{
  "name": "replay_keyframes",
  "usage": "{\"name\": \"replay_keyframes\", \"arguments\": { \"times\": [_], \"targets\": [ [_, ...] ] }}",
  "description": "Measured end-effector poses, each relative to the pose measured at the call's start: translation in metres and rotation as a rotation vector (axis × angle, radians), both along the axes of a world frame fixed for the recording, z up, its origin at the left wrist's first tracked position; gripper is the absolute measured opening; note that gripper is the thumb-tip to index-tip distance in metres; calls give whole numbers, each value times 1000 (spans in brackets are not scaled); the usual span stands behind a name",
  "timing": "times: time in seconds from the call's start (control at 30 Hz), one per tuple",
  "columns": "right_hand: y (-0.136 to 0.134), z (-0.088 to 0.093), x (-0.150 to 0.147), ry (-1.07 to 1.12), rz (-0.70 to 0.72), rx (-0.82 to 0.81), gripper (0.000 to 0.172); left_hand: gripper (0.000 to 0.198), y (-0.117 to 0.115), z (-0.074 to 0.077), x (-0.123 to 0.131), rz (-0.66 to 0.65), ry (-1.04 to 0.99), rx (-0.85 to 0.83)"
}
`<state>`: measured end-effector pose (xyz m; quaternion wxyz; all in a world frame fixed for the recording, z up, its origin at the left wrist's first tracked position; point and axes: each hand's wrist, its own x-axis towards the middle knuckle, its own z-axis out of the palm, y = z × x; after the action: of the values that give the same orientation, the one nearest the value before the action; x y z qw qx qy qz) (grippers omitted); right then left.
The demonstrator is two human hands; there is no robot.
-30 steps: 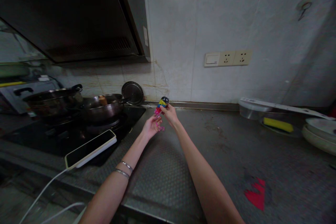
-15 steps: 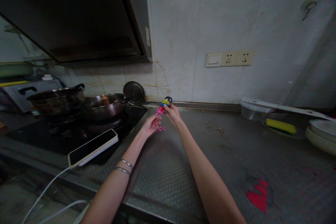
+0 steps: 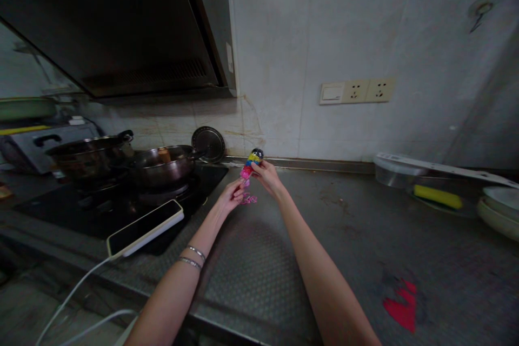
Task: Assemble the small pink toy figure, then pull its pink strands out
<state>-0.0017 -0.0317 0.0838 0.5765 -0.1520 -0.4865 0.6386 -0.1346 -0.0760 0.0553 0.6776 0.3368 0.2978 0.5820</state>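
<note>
Between both hands, above the counter, is a small stubby multicoloured item with a shiny black top and yellow, blue, red and pink bands below it. I cannot tell its exact kind. My right hand pinches it at the side, near the blue and red bands. Lower down, my left hand has its fingers closed at the pink end. A tangle of thin pink strands hangs or lies just right of my left fingers. Parts of the item are hidden behind the fingertips.
On the left, a black cooktop carries a large pot and a smaller pan. A corded phone lies at its front edge. To the right are a clear plastic tub, a yellow sponge and stacked bowls.
The multicoloured item has shifted very slightly left and more of its pink lower end shows. Both hands keep their grip. The view has moved a little.
</note>
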Motion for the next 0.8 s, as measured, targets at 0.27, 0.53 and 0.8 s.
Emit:
{"name": "replay_keyframes", "arguments": {
  "times": [0.27,0.53,0.8],
  "targets": [
    [0,0,1,-16,-24,-11,34,3,1,1,3,77,-2,-55],
    [4,-2,2,-38,-61,-12,34,8,9,-5,-2,171,148,-23],
    [11,-7,5,-85,-113,-2,35,8,8,-8,-11,165,349,0]
  ]
}}
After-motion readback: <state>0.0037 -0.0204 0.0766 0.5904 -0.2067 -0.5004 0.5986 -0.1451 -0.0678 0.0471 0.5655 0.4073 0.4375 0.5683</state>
